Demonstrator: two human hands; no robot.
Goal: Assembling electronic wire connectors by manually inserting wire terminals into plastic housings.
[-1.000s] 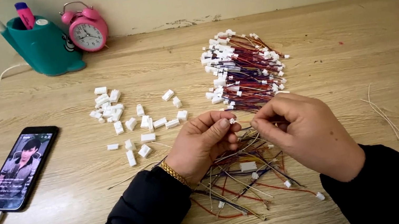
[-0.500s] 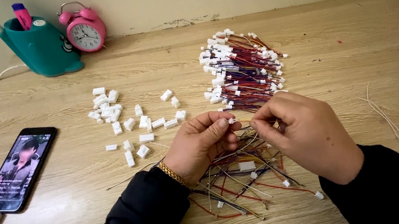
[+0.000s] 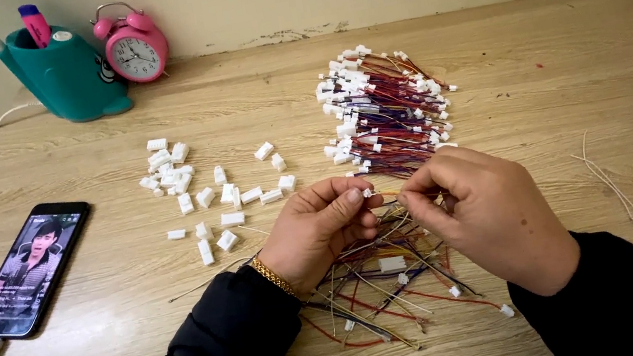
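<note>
Wires [image 3: 387, 273] lie loose near the tabletop's front edge, beneath both hands. Left hand [image 3: 317, 233] pinches a small white connector [image 3: 368, 193] at its fingertips; right hand [image 3: 487, 214] is closed, pinching a thin wire just beside it. White plugs [image 3: 200, 192] lie scattered toward the left.

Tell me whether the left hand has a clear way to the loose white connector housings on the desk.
Probably yes. The white connector housings lie scattered just beyond the left hand with only bare desk between. But its fingers pinch a small white connector, so it is occupied.
</note>
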